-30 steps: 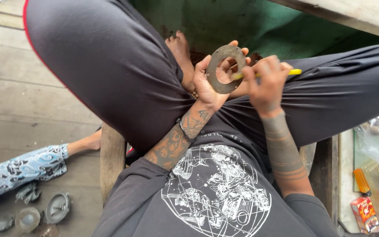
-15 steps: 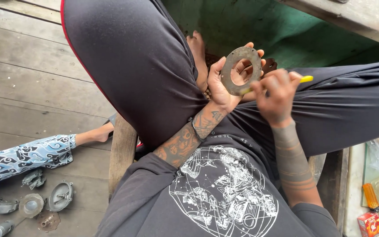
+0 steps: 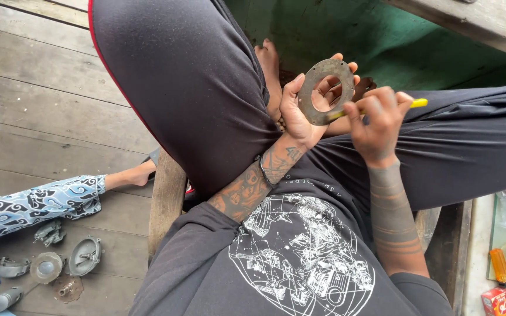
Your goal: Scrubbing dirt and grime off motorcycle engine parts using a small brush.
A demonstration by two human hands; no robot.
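My left hand (image 3: pixel 300 111) holds up a flat grey metal ring (image 3: pixel 325 91) with a large centre hole, fingers spread behind it. My right hand (image 3: pixel 376 123) is closed around a thin yellow-handled tool (image 3: pixel 417 103), whose tip lies against the ring's lower right edge. Both hands hover above my crossed legs in dark trousers (image 3: pixel 194 88). My bare foot (image 3: pixel 267 64) shows just left of the ring.
Worn wooden floorboards (image 3: pixel 42 105) lie to the left. Another person's leg in blue patterned cloth (image 3: pixel 36 205) stretches in from the left edge. Several grey metal engine parts (image 3: pixel 60 266) lie at the lower left. A green surface (image 3: pixel 346 35) is ahead; orange and red items (image 3: pixel 499 281) sit at the lower right.
The view has shifted, so hands and ring sit slightly further right and up. The grip on ring and tool is unchanged.
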